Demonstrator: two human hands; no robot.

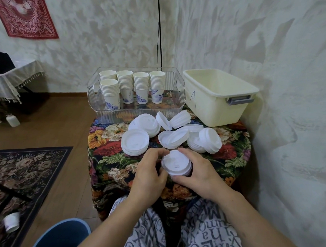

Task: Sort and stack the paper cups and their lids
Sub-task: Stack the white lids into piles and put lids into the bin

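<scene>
At the table's near edge, your left hand (149,171) and right hand (197,170) both curl round a short lid stack (176,165), squaring it up. You look to be mid-way through the lids. Next, pull another from the loose lids (176,131) mid-table and seat it rim-aligned. At the far edge, the cups (134,87) already stand stacked in the clear tray (140,114), beside the bin (218,99).

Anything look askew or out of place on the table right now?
Yes: behind the lid stack that both hands hold, the loose lids lie jumbled, some tipped on edge. One cup lies on the floor rug, away from the cup stacks in the clear tray.
</scene>
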